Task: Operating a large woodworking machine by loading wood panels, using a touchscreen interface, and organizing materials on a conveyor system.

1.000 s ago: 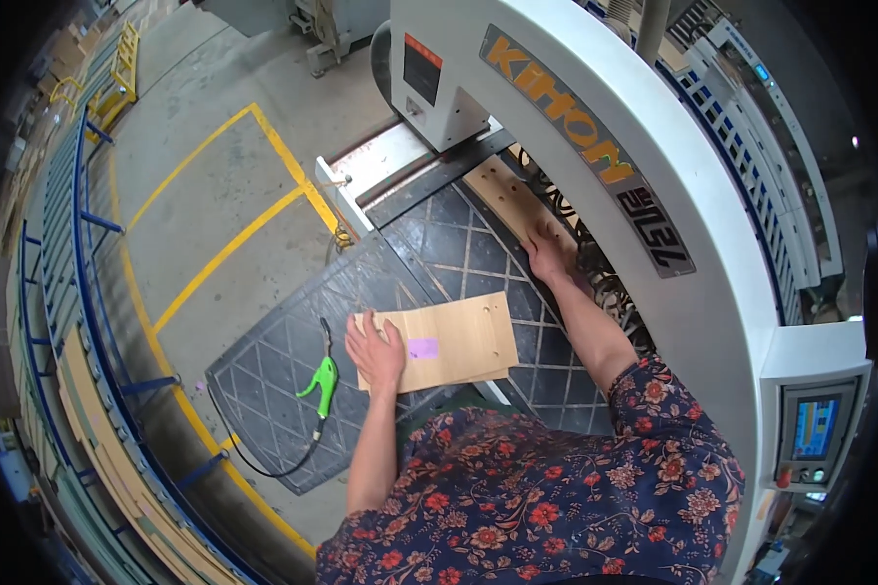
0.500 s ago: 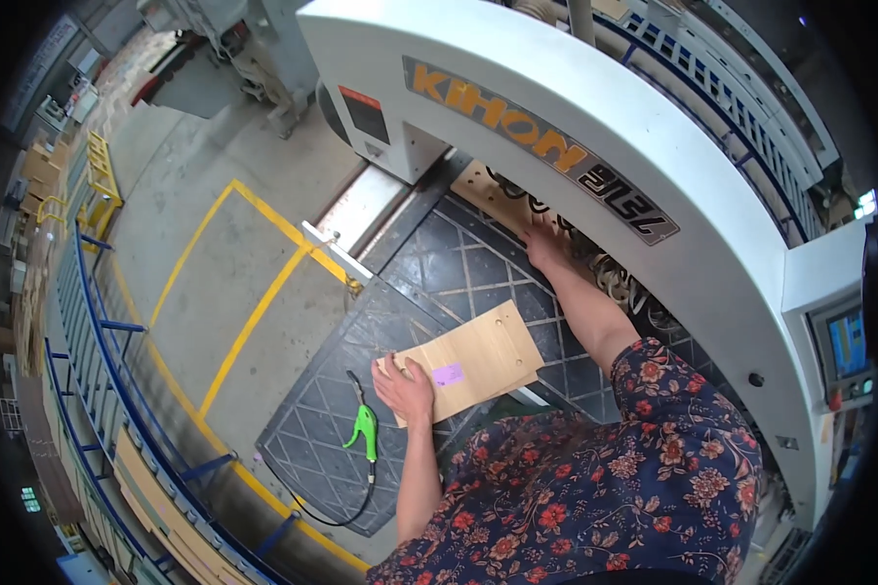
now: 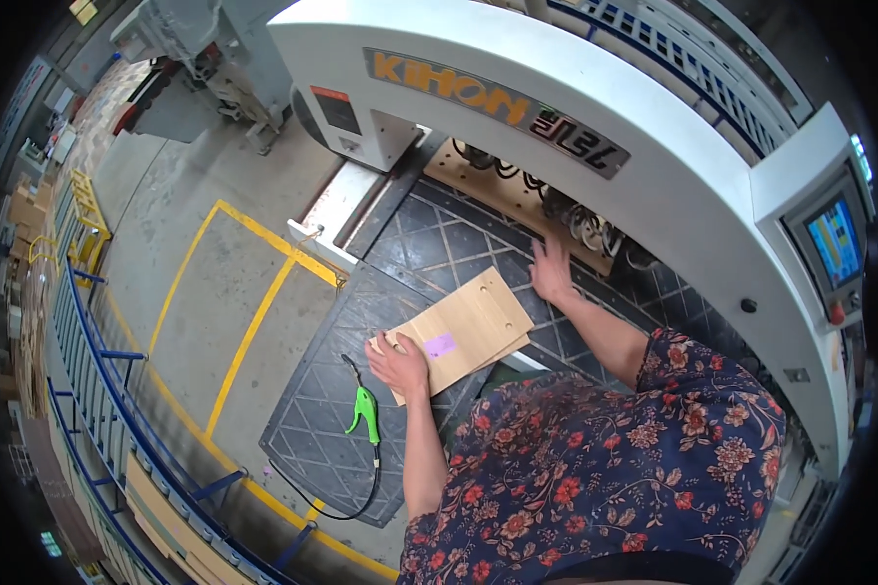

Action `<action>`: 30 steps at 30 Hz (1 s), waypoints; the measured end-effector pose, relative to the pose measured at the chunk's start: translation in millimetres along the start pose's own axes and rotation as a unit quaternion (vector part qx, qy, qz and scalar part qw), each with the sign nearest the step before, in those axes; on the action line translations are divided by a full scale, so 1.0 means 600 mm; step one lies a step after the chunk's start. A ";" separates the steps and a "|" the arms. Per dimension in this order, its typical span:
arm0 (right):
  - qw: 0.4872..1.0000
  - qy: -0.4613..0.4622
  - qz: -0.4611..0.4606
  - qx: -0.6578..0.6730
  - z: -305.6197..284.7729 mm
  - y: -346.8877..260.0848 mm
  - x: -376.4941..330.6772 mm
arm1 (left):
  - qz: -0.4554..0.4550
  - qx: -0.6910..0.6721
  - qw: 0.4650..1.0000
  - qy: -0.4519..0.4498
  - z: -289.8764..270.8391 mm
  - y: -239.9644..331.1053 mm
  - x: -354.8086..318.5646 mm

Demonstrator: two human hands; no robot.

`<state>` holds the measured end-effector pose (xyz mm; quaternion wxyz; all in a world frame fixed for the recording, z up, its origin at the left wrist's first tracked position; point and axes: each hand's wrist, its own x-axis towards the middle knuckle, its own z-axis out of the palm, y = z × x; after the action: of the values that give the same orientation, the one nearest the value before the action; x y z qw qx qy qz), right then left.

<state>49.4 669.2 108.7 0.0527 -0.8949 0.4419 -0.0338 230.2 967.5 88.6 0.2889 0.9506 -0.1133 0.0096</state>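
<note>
A small stack of light wooden boards (image 3: 473, 317), slightly fanned, lies on the black ridged table (image 3: 429, 242); the top one bears a purple sticker and small holes at its far right end. My left hand (image 3: 400, 366) grips the stack's left end, fingers bent over the edge. To the right of the boards, my right hand (image 3: 551, 268) is open with nothing in it, fingers spread toward a longer wooden board (image 3: 498, 195). That board lies under the machine, partly hidden by black coils.
A green air blow gun (image 3: 364, 414) with a black hose lies left of the boards. The white machine arch (image 3: 654, 127) spans the far side, its control screen (image 3: 833, 242) at right. Blue roller-conveyor rails (image 3: 132, 390) run along the left, beyond yellow floor lines.
My right hand has come back from the long board under the machine to the black table. My left hand stays on the stack. The view has shifted slightly.
</note>
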 end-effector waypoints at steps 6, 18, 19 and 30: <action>0.984 -0.074 0.160 -0.037 0.029 0.148 -0.006 | -0.008 0.006 1.000 -0.019 0.002 -0.002 0.004; 0.980 -0.048 0.129 -0.143 0.031 0.180 0.005 | 0.015 0.045 0.999 0.003 0.001 -0.007 0.003; 0.990 0.001 0.118 -0.083 0.032 0.168 -0.011 | 0.028 -0.009 1.000 -0.003 -0.001 -0.011 0.008; 0.841 0.282 0.428 0.171 -0.029 0.272 -0.408 | 0.026 0.039 0.997 -0.062 0.006 -0.025 0.005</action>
<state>-229.6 764.0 102.2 0.0868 -0.5452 0.7640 -0.3338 236.5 977.1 77.8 0.2437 0.9567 -0.1551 -0.0371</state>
